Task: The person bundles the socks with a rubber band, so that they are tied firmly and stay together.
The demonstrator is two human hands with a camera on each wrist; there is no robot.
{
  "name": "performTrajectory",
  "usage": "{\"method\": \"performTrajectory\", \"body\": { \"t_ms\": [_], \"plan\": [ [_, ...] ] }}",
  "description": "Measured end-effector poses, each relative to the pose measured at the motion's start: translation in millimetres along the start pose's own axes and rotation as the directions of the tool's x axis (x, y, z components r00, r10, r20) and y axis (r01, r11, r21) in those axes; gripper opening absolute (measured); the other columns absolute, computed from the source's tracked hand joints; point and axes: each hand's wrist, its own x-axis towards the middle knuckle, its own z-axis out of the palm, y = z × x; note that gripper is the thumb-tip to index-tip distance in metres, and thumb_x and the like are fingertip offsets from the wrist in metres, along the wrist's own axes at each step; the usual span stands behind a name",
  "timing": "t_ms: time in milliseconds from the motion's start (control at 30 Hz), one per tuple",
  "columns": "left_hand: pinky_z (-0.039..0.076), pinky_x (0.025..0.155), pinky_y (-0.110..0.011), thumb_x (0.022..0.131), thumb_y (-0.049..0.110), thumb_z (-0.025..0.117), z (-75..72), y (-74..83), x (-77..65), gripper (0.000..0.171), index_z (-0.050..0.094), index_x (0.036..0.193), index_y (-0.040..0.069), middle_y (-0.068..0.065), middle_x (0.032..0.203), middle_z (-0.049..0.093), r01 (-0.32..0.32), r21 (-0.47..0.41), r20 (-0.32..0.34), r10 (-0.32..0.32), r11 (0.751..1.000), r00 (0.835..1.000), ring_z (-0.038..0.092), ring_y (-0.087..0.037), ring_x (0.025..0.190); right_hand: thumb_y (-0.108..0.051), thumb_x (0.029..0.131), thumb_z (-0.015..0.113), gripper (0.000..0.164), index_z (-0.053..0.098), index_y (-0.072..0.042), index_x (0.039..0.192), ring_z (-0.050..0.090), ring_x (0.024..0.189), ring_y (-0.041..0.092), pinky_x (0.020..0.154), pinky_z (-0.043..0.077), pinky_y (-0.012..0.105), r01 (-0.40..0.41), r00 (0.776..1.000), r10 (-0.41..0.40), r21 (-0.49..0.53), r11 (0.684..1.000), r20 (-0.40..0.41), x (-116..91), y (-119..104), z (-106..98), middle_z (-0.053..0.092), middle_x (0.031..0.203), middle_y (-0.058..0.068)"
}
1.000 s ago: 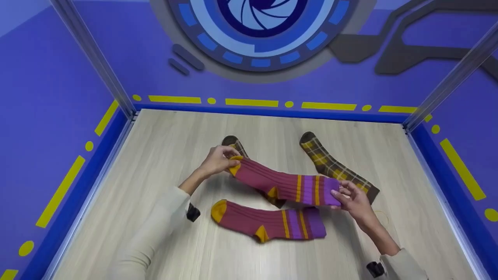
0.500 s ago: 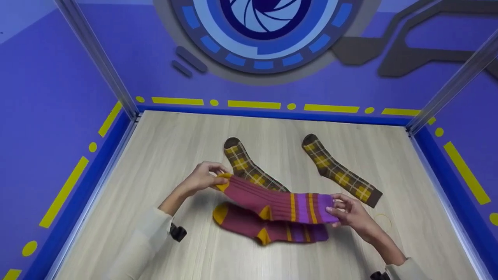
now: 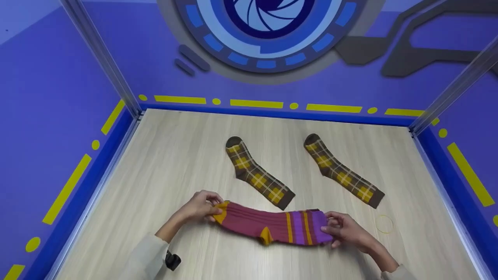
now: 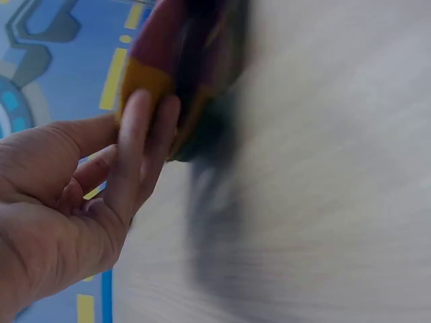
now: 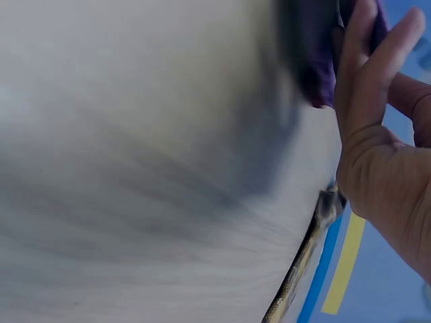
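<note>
A maroon ribbed sock (image 3: 249, 223) with mustard toe and heel and purple striped cuff is stretched flat between both hands. My left hand (image 3: 200, 206) pinches its mustard toe, also seen in the left wrist view at the toe (image 4: 145, 84). At the other end my right hand (image 3: 348, 231) pinches the purple cuff (image 3: 321, 229). Beneath it lies the matching maroon sock, almost wholly covered; whether the two touch I cannot tell. Two brown and yellow plaid socks, a left one (image 3: 256, 177) and a right one (image 3: 342, 175), lie flat beyond the hands.
A thin yellow rubber band (image 3: 385, 224) lies on the wooden tabletop (image 3: 175, 155) to the right of my right hand. Blue panels (image 3: 272, 87) with metal corner posts (image 3: 103, 58) enclose the table at the back and sides.
Both hands have brought the held maroon sock down and nearer, from over the left plaid sock to over the matching maroon one. The left plaid sock is uncovered. The grips have stayed the same.
</note>
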Motion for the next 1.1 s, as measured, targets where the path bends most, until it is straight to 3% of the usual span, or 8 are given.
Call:
{"method": "performTrajectory", "body": {
  "t_ms": [200,367,567,633,733,867,967,1100],
  "plan": [
    [0.056,0.052,-0.030,0.089,0.002,0.075,-1.8,-6.8,-2.3,0.016,0.071,0.104,-0.003,-0.004,0.082,0.062,0.013,0.000,-0.003,-0.013,1.000,1.000,0.058,-0.012,0.054,-0.010,0.098,0.067,0.045,0.048,0.013,0.131,0.067,0.062,0.010,0.056,0.059,0.027,0.056,0.998,-0.059,-0.108,0.993,-0.030,0,0,0,0.065,0.085,0.001],
    [0.053,0.050,-0.026,0.087,0.000,0.075,-3.7,-6.5,-2.9,0.017,0.070,0.101,-0.007,-0.003,0.076,0.062,-0.006,-0.022,-0.007,0.006,1.000,1.000,0.056,-0.012,0.055,-0.010,0.097,0.069,0.044,0.050,0.012,0.129,0.066,0.061,0.009,0.056,0.059,0.028,0.075,0.991,-0.090,-0.153,0.985,-0.095,2,-2,-2,0.064,0.086,0.003],
    [0.047,0.051,-0.022,0.090,0.003,0.073,-1.4,-6.0,-0.9,0.020,0.069,0.105,-0.009,-0.009,0.082,0.067,-0.042,-0.018,-0.045,0.041,0.999,0.998,0.054,-0.010,0.059,-0.010,0.095,0.071,0.045,0.052,0.010,0.131,0.066,0.069,0.010,0.057,0.058,0.028,0.080,0.983,-0.113,-0.213,0.974,-0.148,1,1,-1,0.064,0.096,0.010],
    [0.049,0.056,-0.024,0.091,0.006,0.073,-0.1,-3.9,-1.1,0.020,0.070,0.107,-0.006,-0.012,0.088,0.069,-0.054,-0.004,-0.059,0.054,0.999,0.997,0.056,-0.012,0.065,-0.010,0.094,0.073,0.047,0.052,0.008,0.132,0.066,0.075,0.009,0.059,0.057,0.028,0.122,0.972,-0.170,-0.267,0.956,-0.162,0,3,0,0.064,0.102,0.017],
    [0.054,0.076,-0.034,0.091,0.011,0.074,2.4,-0.5,-1.6,0.021,0.072,0.108,-0.002,-0.015,0.103,0.070,-0.102,0.060,-0.050,0.105,0.993,0.993,0.062,-0.019,0.086,-0.012,0.091,0.077,0.054,0.052,0.004,0.136,0.066,0.082,0.009,0.064,0.057,0.027,0.193,0.950,-0.267,-0.364,0.911,-0.164,-1,6,3,0.062,0.113,0.023],
    [0.043,0.098,-0.046,0.087,0.009,0.078,6.6,0.1,-2.0,0.023,0.074,0.108,0.002,-0.017,0.117,0.064,-0.155,0.161,0.024,0.153,0.975,0.988,0.056,-0.030,0.111,-0.018,0.088,0.080,0.059,0.055,-0.001,0.140,0.062,0.085,0.008,0.070,0.055,0.025,0.255,0.928,-0.355,-0.503,0.826,-0.112,1,9,11,0.058,0.116,0.019],
    [0.044,0.096,-0.046,0.083,-0.001,0.078,10.2,-1.7,-1.0,0.025,0.074,0.108,0.002,-0.018,0.115,0.062,-0.159,0.197,0.046,0.153,0.967,0.987,0.057,-0.032,0.109,-0.019,0.088,0.080,0.058,0.058,-0.003,0.139,0.057,0.085,0.007,0.070,0.051,0.024,0.269,0.919,-0.383,-0.569,0.777,-0.089,3,11,16,0.056,0.115,0.014],
    [0.050,0.086,-0.038,0.078,-0.014,0.072,14.9,-4.1,1.6,0.030,0.074,0.104,0.000,-0.019,0.109,0.063,-0.135,0.194,0.005,0.137,0.972,0.991,0.062,-0.028,0.098,-0.014,0.086,0.081,0.057,0.060,-0.001,0.138,0.052,0.084,0.007,0.070,0.048,0.022,0.248,0.920,-0.377,-0.586,0.771,-0.108,6,10,20,0.056,0.115,0.014]
  ]
}}
